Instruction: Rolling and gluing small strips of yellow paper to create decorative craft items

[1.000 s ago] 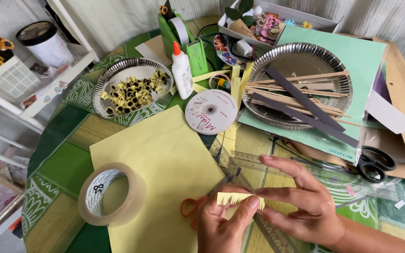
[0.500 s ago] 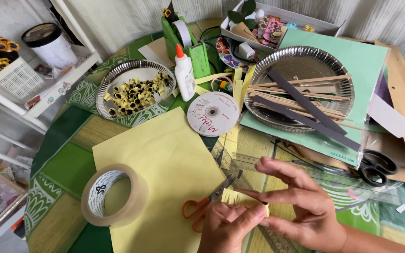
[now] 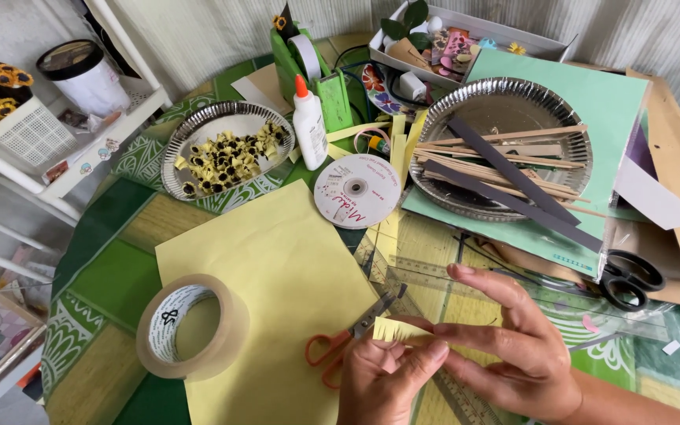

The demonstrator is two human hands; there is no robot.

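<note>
Two hands — left hand [image 3: 383, 386], right hand [image 3: 513, 354] — one fringed yellow strip [image 3: 397, 332], one pair of orange scissors [image 3: 348, 346].

Left hand [image 3: 383, 386]: curling low, thumb and forefinger pinching together. Right hand [image 3: 513, 346]: reaching in from the right, fingers extending leftward, fingertips meeting the left hand's.
</note>
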